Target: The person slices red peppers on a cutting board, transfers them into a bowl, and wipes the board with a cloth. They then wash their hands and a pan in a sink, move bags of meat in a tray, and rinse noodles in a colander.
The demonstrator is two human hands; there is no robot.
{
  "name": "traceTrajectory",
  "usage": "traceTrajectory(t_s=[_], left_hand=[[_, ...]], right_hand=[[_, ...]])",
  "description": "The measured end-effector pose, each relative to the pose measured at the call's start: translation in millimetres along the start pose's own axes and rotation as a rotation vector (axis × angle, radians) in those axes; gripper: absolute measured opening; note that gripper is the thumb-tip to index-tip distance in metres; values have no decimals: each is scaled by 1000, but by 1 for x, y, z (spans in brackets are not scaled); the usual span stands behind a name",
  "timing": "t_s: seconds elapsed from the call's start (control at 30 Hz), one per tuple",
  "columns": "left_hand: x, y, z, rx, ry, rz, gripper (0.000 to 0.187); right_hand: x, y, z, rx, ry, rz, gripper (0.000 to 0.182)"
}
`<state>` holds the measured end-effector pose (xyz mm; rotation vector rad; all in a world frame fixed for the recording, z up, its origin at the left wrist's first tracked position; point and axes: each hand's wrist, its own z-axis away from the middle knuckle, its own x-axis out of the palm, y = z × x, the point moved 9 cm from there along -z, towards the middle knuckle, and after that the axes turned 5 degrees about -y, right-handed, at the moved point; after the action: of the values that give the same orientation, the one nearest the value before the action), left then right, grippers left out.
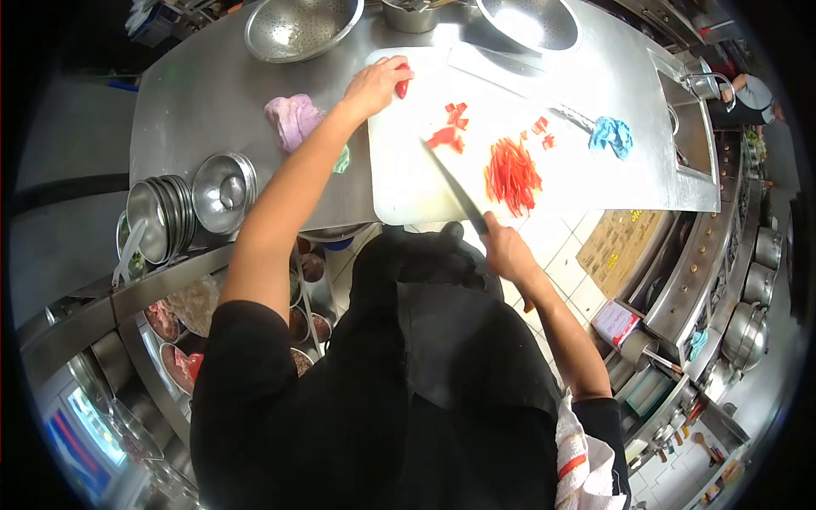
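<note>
At the top left corner of the white cutting board, my left hand has its fingers closed on a red pepper piece. My right hand grips the handle of a kitchen knife near the board's front edge. The knife's blade slants up and left over the board, its tip close to some red pepper chunks. Right of the blade lies a pile of thin red strips, with a few small red pieces above it.
Two colanders stand at the far edge. A purple cloth and stacked metal bowls are on the left. A blue cloth lies right, before a sink. Another person stands beyond it.
</note>
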<state>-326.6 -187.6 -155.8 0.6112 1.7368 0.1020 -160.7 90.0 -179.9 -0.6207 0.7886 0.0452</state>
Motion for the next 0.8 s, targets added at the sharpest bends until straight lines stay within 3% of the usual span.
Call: traceTrajectory(t_s=[0.03,0.1,0.23,0.3,0.33,0.4,0.43,0.5,0.53,0.6,0.7,0.8], left_hand=[[11,0,-2,22,-134,46,26],[13,8,11,-31,-155,65,21],[6,48,62,-61,-250,65,15],[10,55,85,-267,-273,300,22],[13,65,91,-250,-286,311,22],[22,58,112,-545,-325,386,30],[22,66,114,-547,-331,391,30],[-1,91,103,-340,-209,108,31],[2,90,104,-346,-206,104,31],[0,102,101,-159,-93,24,26],[17,83,96,-352,-181,25,20],[14,77,92,-458,-139,48,24]], right_hand=[[-9,10,-2,23,83,-51,30],[-27,14,-6,8,187,-110,28],[-37,8,0,6,191,-178,29],[-33,7,10,6,180,-230,30],[-29,5,13,9,136,-253,30],[-21,6,18,-39,110,-259,32],[-18,10,19,-33,106,-260,32],[-9,21,17,70,27,-177,38],[-10,20,17,63,24,-175,38],[-12,23,20,98,41,-214,35],[-16,18,22,50,72,-213,33],[-20,15,25,42,78,-230,31]])
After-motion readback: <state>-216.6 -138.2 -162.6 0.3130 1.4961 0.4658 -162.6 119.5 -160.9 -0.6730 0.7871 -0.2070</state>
